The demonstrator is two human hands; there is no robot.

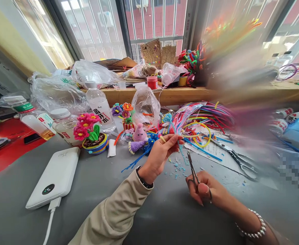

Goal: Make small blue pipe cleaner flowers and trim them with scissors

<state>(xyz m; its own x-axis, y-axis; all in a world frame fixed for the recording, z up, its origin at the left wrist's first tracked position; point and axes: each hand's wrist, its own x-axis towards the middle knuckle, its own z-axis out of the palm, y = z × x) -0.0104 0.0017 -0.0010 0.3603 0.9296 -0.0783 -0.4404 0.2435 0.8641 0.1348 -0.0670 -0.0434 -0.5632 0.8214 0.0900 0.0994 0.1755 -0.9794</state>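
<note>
My left hand (161, 151) is raised over the grey table (100, 190), fingers pinched on a thin light-blue pipe-cleaner piece (182, 153) that hangs down from them. My right hand (205, 189) lies lower and to the right, fingers through the handles of small scissors (193, 170) whose blades point up toward the blue piece. Blue clippings (177, 168) are scattered on the table between both hands.
A white power bank (54, 177) with cable lies at left. Behind the hands are a pipe-cleaner flower pot (92, 134), small fuzzy figures (139, 136), water bottles (99, 107), plastic bags, a bundle of coloured pipe cleaners (205, 117) and larger scissors (237, 158).
</note>
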